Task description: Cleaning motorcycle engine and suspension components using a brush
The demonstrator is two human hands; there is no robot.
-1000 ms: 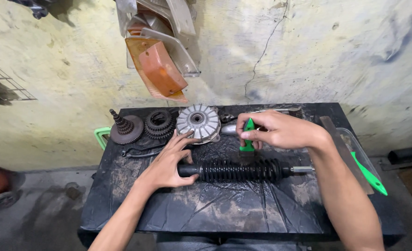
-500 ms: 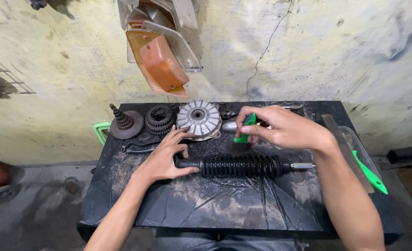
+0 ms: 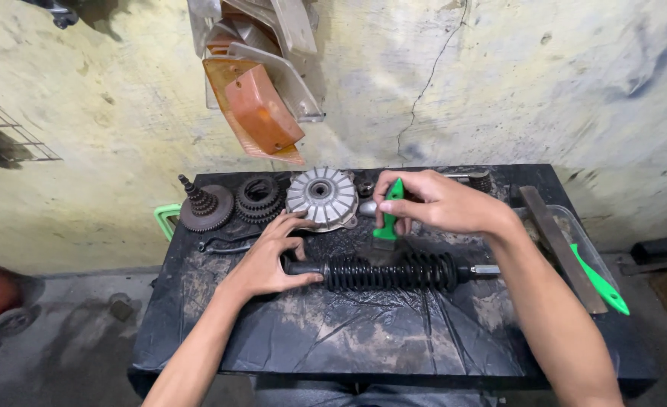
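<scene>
While left hand point(image 3: 269, 260) presses spring shock point(image 3: 390, 272) flat, I see right hand point(image 3: 431, 202) pinching green brush point(image 3: 388, 213) above coils; grime remains, cleaning unfinished.

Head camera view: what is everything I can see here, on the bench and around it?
Black coil-spring shock absorber: one, black, lying across the bench middle.
Green-handled brush: one, green, just above the spring.
Silver finned round metal hub: one, grey, back of the bench.
Dark stacked gears: one cluster, black-brown, left of the hub.
Rusty gear with stepped shaft: one, brown, far left.
Flat metal bar: one, grey-brown, right side.
Green plastic handle: one, green, right edge.
Black bench: one, greasy black top.
Orange lamp lens: one, orange, hanging on the wall.
Left hand: resting on the shock absorber's left end.
Right hand: gripping the brush.
</scene>
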